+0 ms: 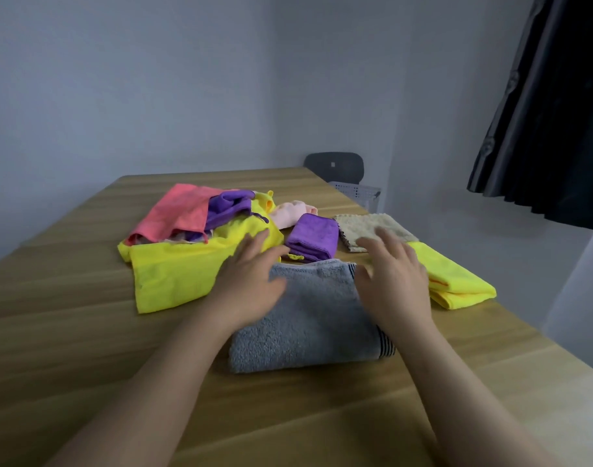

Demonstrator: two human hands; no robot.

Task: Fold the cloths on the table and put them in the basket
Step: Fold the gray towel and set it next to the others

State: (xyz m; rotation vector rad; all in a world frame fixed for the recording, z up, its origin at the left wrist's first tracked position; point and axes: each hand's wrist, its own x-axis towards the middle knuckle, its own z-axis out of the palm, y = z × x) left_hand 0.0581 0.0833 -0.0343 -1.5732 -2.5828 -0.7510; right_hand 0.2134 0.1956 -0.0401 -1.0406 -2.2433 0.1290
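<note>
A person's two bare forearms reach out over a wooden desk (69,332) strewn with cloths. A folded grey towel (315,321) with a dark striped edge lies in the middle of the desk, toward its near edge. The left hand (251,281) is over the towel's far left corner and the right hand (396,274) over its far right corner. Both have their fingers spread and fairly straight and grip nothing. They are blurred, so I cannot tell whether they press on the towel or hover just above it. Beyond the left hand lies an unfolded heap: a large yellow cloth (173,274), with a coral cloth (173,214) and a crumpled purple cloth (227,207) on top, and a pale pink cloth (291,212) behind. A folded purple cloth (312,237) sits just past the towel, with a beige cloth (359,227) beside it. A folded yellow cloth (457,281) lies at the desk's right edge. The white perforated basket (355,192) stands off the desk past its far right corner, in front of a dark chair (335,165). A dark curtain (551,112) hangs at upper right.
</note>
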